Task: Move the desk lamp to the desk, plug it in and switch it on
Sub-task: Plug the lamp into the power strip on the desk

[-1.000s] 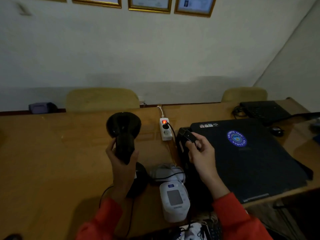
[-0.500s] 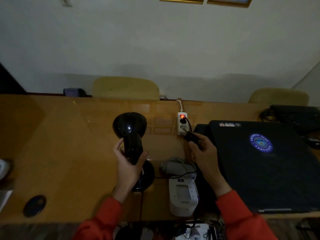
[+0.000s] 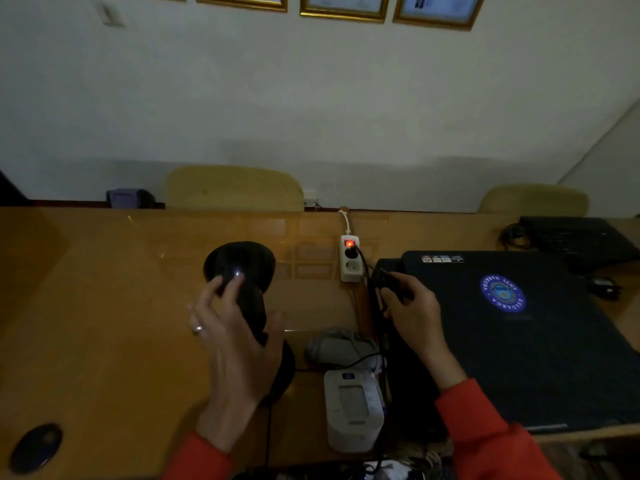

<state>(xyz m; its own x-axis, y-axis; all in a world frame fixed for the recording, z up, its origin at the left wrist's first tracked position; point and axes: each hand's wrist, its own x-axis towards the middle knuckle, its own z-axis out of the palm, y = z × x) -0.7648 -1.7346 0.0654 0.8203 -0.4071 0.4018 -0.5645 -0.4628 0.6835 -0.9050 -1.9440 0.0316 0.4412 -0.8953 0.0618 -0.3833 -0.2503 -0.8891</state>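
Brown wood surface, lamp down on it, plug in hand and not yet in the strip.

Going by size: the black laptop fills the right side, its round blue sticker too blurred for me to read. The black lamp stands left of centre, my left hand wrapped around its neck, fingers up on the shade. Right of it lies a white monitor, no brand legible. The white strip has its red switch lit, one socket taken, one free. My right hand is closed on the plug, just beside the strip. I judge the risks to be knocking out the neighbouring plug, or the cord snagging the monitor.
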